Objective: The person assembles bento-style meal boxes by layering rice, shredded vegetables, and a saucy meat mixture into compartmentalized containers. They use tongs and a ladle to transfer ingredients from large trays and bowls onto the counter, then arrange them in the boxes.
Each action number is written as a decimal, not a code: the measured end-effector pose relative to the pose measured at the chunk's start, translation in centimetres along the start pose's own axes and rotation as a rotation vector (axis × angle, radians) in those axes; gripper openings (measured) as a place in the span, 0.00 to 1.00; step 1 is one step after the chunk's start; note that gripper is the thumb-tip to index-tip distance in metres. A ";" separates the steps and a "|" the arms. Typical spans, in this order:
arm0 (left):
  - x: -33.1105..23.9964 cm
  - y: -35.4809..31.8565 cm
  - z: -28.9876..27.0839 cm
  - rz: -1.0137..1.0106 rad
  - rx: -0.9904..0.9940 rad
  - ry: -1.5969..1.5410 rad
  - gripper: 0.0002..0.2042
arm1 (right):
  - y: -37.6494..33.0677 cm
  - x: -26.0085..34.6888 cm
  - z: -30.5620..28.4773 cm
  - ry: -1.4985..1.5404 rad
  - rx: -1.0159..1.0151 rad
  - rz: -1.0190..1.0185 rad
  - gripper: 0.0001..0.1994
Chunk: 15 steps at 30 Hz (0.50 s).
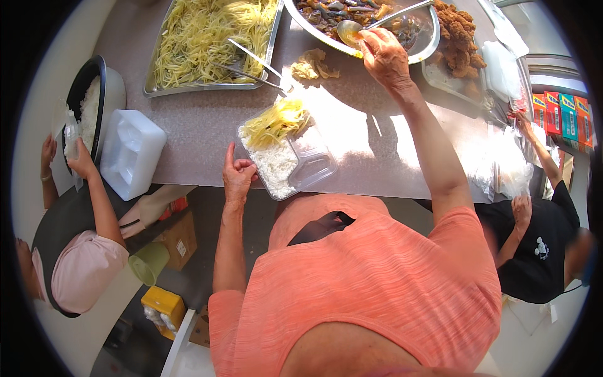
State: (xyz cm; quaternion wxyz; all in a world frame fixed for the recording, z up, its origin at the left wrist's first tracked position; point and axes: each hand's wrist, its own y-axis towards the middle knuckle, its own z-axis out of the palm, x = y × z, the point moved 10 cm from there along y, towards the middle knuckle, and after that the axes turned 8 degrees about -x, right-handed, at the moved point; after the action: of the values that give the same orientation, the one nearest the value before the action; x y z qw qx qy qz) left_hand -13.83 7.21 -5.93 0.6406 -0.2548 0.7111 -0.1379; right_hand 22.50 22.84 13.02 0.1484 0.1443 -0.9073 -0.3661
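My left hand (238,178) is at the left edge of a clear plastic meal tray (317,164), index finger stretched out and the other fingers touching or nearly touching its rim. The tray lies at the table's near edge. It holds white rice (276,164) and a heap of yellow shredded potato (275,125); its right compartments hold no food. My right hand (386,58) reaches over the near rim of a large metal basin (314,30) of dark braised food. Its fingers are curled beside the neck of a ladle (349,31); what they grip is hidden.
A metal pan of shredded potato (213,38) carries tongs (251,58). Fried chicken (461,38) sits right of the basin. A crumpled yellowish cloth (314,65) lies between them. Stacked white trays (130,154) and a rice pot (112,88) stand left. Co-workers flank me; plastic bags (512,166) lie right.
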 end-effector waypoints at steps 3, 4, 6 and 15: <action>1.2 -3.5 5.0 -0.006 -0.060 -0.031 0.41 | 1.6 -10.7 1.3 -0.299 0.270 -0.006 0.07; 1.9 -4.9 6.9 -0.001 -0.042 -0.039 0.41 | 1.9 -13.3 2.1 -0.441 0.352 -0.021 0.10; 3.3 -7.4 10.5 -0.054 0.016 -0.065 0.41 | 1.9 -18.7 4.5 -0.540 0.318 -0.200 0.14; 3.7 -7.5 8.9 0.026 -0.215 -0.075 0.25 | 3.0 -25.9 8.2 -0.679 0.826 -0.185 0.15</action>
State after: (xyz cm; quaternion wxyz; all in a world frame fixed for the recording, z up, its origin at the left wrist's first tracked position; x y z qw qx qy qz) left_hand -3.85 0.11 -6.35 0.6374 -0.3177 0.7007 -0.0427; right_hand 42.68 39.64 5.21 -0.2549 0.1437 -0.9561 -0.0164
